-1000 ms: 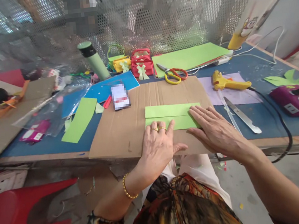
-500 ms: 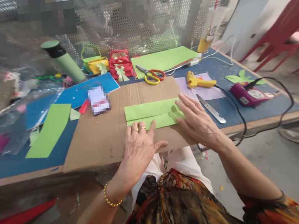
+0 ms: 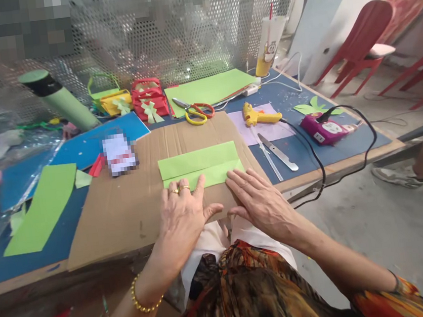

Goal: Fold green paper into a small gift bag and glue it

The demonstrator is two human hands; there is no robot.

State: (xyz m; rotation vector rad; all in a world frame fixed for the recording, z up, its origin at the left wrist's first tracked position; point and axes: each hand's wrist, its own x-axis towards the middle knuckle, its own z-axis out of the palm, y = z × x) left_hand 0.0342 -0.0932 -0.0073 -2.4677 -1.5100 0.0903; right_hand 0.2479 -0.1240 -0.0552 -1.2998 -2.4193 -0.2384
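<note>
A folded sheet of light green paper (image 3: 198, 160) lies on a brown cardboard sheet (image 3: 118, 215), with a crease or edge running along its length. My left hand (image 3: 183, 205) rests flat on its near edge, fingers stretched out and thumb spread. Over the near right corner lies my right hand (image 3: 256, 194), also flat with its fingers extended. Neither hand grips anything. Beyond the paper are scissors (image 3: 194, 112) with yellow and orange handles. To the right are a yellow glue gun (image 3: 260, 115), a glue stick (image 3: 270, 159) and a knife blade (image 3: 279, 153).
A phone (image 3: 119, 153) and a green paper strip (image 3: 43, 208) lie to the left. Behind stand a green bottle (image 3: 64, 104), small red paper bags (image 3: 149, 99) and a drink cup (image 3: 269, 45). A purple power adapter (image 3: 324, 128) with a black cable sits on the right.
My right hand has moved from the paper's right end down to its near right corner. My left hand stays on the near edge. The view has shifted to the right.
</note>
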